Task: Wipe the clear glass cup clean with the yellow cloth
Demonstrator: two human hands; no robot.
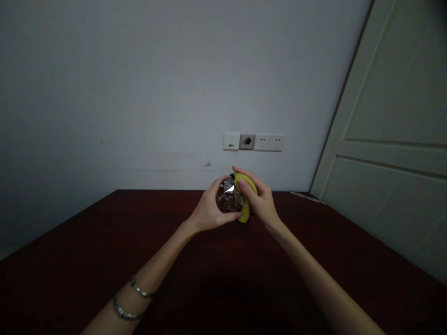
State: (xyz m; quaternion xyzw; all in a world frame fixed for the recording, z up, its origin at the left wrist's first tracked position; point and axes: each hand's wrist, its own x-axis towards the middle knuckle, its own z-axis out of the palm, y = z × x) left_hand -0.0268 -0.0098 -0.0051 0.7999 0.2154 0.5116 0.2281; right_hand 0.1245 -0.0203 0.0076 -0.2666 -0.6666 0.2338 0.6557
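Left wrist: two metal bracelets.
Left hand: grasping crinkled foil packet, centre of frame.
Right hand: grasping yellow banana, pressed against packet.
Below: dark red table, hands above it.
Right edge: white panel door.

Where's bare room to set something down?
Free: dark-red tabletop left of the left forearm, bordered by the white wall, and right of the right forearm, toward the pale panelled door. Crowded: mid-table, where the left hand holds a crinkled silver packet against the right hand's yellow banana.
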